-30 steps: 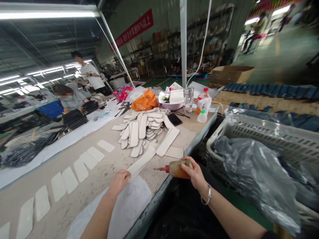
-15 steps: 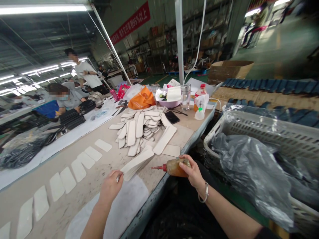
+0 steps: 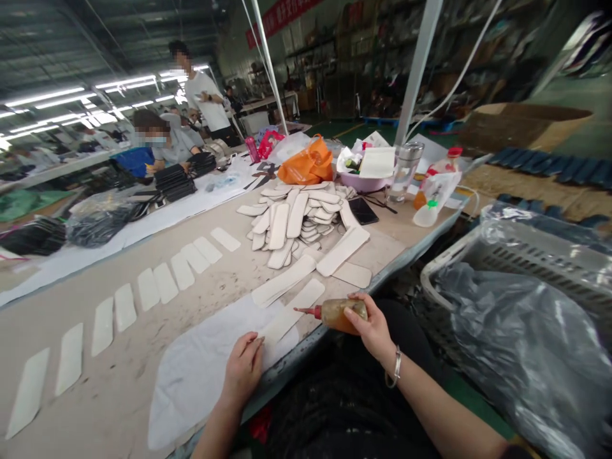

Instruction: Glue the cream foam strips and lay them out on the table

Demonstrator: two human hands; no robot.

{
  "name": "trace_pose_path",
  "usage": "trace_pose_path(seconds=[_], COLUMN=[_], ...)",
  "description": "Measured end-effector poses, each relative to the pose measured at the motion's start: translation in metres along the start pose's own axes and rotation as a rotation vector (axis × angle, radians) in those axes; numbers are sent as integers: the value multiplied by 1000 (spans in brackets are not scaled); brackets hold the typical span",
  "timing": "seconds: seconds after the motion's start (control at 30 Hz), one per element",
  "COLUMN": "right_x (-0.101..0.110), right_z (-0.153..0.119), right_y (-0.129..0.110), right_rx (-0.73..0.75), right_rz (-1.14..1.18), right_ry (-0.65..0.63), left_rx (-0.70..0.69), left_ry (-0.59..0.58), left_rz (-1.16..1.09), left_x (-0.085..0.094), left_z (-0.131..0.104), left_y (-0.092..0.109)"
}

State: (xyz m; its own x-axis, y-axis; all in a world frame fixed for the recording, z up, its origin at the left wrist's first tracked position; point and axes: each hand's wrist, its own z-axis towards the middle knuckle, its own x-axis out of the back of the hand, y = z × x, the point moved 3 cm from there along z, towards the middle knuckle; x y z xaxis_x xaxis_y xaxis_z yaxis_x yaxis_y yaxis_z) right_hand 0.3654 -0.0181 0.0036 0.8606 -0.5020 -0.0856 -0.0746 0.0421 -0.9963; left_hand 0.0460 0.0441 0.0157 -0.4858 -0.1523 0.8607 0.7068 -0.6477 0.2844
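In my right hand (image 3: 375,325) is a squeeze bottle (image 3: 340,315) of amber liquid, probably glue. It lies nearly level, its red nozzle pointing left over a flat off-white strip (image 3: 297,306) with rounded ends. My left hand (image 3: 245,366) pinches the near end of that strip, which rests partly on a white sheet (image 3: 201,357) at the table edge. Just beyond lies a small stack of similar strips (image 3: 284,280). A large heap of dark-edged pieces (image 3: 291,220) sits farther back, and a row of separate pale strips (image 3: 125,307) runs along the left.
Behind the heap are an orange bag (image 3: 306,162), a purple basin (image 3: 366,183), a phone (image 3: 363,210), a glass flask (image 3: 405,172) and a drink bottle (image 3: 447,169). A white crate (image 3: 444,268) with grey plastic stands right of the table. Co-workers are across the table.
My left hand has drawn a strip toward me, apart from the stack and onto the white sheet. The bottle stays in my right hand, its nozzle now over that strip. The view has turned left.
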Motion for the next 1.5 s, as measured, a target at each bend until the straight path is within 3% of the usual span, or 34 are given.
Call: trace_pose_path(seconds=[0.17, 0.37, 0.63, 0.87, 1.23, 1.37, 1.5], right_x=[-34, -75, -100, -83, -17, -12, -24], right_z=[-6, -17, -31, -19, 26, 30, 18], right_y=[-9, -24, -21, -18, -9, -9, -17], right_rx=[149, 370, 382, 372, 366, 382, 442], right_rz=[-171, -393, -504, -562, -708, -739, -648], right_ry=[-146, -326, -466, -380, 14, 56, 16], left_rx=[5, -54, -109, -130, -170, -186, -158], left_ry=[-22, -102, -168, -154, -120, -115, -113], left_rz=[34, -43, -8, -1, 19, 14, 10], left_x=[8, 3, -1, -1, 1, 2, 2], left_z=[-16, -24, -26, -22, -17, -16, -16], left_y=[-11, -13, -12, -9, -7, -7, -5])
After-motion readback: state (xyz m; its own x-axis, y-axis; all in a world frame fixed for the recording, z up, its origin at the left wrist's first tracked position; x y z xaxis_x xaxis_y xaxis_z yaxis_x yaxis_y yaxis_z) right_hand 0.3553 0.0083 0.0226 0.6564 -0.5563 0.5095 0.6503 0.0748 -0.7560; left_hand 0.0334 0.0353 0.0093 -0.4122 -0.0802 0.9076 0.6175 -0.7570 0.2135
